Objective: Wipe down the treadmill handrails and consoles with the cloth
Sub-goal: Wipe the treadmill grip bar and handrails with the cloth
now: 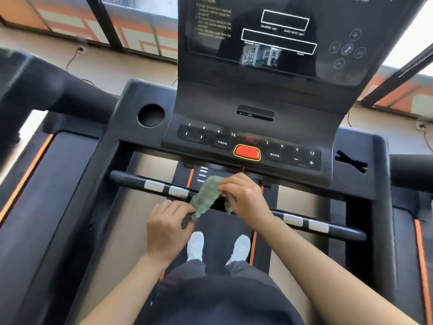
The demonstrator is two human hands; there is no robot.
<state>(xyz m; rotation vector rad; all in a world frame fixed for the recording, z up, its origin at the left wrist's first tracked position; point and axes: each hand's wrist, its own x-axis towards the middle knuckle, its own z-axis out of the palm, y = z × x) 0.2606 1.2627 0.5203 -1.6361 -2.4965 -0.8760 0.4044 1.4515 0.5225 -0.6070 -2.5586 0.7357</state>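
Observation:
A crumpled pale green cloth (206,195) is stretched between both hands just over the middle of the black front crossbar handrail (131,180). My left hand (168,226) pinches the cloth's lower end. My right hand (243,198) grips its upper end with curled fingers. The treadmill console (248,99) rises behind the bar, with a dark screen (257,36) and a button panel (206,137) around a red stop button (247,152). A thick side handrail (54,90) runs off at the left, and another side handrail (412,172) at the right.
A round cup holder (151,115) sits left of the panel and a slotted holder (350,161) right of it. Silver grip sensors (304,222) sit on the crossbar. My white shoes (195,245) stand on the belt. Windows line the wall behind.

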